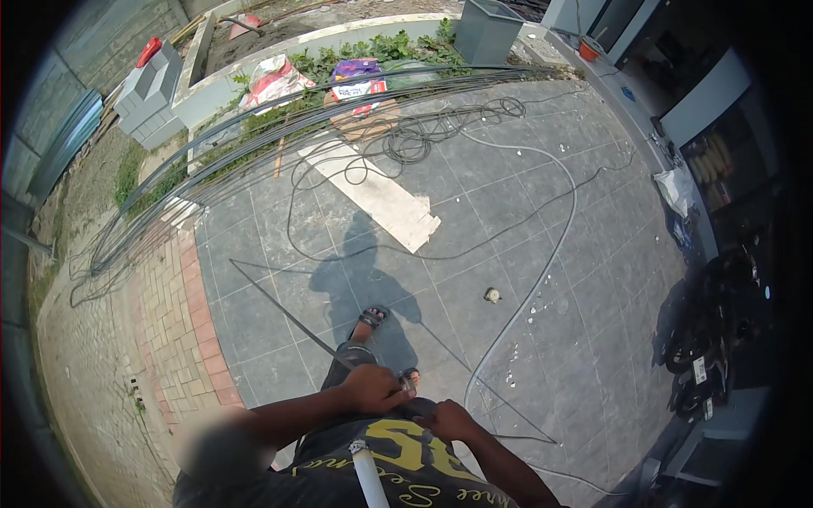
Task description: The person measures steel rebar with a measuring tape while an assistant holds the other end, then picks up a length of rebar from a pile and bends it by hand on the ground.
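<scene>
A long thin dark metal rod [292,311] runs across in front of my waist, its far-left end meeting the tiled floor. My left hand [374,389] is closed round it. Close by, my right hand [447,421] is also closed, with its fingers curled at the rod; the grip itself is partly hidden. The rod comes out beyond the right forearm, and its other end reaches the floor at lower right. A lit cigarette [368,476] shows at the bottom, in front of my dark printed shirt [339,487].
Bundled long dark rods [246,127] and tangled cable [411,144] lie ahead. A pale board [373,199] lies on the tiles. A grey hose [572,203] curves along the right, near a small round object [492,295]. A motorcycle [703,339] stands at far right.
</scene>
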### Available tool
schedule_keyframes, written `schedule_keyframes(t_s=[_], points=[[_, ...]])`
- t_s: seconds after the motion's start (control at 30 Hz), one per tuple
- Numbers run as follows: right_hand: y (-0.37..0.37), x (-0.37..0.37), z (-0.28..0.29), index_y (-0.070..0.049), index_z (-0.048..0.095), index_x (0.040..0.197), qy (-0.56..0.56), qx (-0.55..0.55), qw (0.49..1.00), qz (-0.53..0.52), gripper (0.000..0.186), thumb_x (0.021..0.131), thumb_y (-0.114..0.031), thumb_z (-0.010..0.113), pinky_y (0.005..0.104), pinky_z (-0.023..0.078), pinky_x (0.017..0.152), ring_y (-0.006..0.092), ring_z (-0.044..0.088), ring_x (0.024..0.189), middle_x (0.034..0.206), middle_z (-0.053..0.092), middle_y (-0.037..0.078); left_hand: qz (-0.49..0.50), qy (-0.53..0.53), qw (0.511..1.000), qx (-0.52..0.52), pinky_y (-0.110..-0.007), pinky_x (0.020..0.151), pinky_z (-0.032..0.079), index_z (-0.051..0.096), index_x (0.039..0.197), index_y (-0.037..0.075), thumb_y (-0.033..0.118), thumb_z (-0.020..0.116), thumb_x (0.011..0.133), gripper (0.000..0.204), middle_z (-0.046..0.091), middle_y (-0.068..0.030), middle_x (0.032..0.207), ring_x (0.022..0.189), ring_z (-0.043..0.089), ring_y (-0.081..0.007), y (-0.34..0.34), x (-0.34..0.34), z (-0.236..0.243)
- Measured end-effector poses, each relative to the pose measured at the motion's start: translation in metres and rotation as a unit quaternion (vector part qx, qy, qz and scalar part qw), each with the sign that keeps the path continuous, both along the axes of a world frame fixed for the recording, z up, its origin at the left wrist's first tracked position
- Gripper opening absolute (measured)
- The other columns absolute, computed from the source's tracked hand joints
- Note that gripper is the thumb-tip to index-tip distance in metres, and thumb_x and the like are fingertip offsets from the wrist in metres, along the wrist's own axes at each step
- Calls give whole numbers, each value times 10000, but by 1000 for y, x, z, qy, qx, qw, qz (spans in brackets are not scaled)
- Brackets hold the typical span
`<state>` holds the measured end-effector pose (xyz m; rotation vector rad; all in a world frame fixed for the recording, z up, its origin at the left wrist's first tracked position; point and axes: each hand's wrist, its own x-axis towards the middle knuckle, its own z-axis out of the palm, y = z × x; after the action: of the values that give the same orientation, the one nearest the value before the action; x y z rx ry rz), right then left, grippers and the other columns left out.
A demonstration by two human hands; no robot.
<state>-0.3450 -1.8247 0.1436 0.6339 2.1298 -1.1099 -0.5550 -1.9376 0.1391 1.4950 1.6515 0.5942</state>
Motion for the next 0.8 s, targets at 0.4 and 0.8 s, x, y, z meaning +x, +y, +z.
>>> schedule_keyframes(t_s=[0.4, 0.8], points=[[-45, -20, -80, -45, 673, 778, 109, 39, 993, -21, 454, 827, -464, 504, 435, 507, 666, 347, 638, 703, 729, 640, 180, -83, 148, 982, -87, -465, 555, 451, 646, 658, 105, 403, 449, 827, 395, 593, -154, 609, 593, 593, -354, -28, -16, -79], [-85, -38, -141, -47, 676, 790, 54, -15, 992, -113, 406, 846, -398, 481, 449, 501, 718, 355, 638, 785, 815, 652, 192, -190, 130, 952, -203, -499, 672, 460, 669, 743, 74, 435, 394, 849, 466, 617, -212, 729, 733, 602, -408, -53, -46, -156]])
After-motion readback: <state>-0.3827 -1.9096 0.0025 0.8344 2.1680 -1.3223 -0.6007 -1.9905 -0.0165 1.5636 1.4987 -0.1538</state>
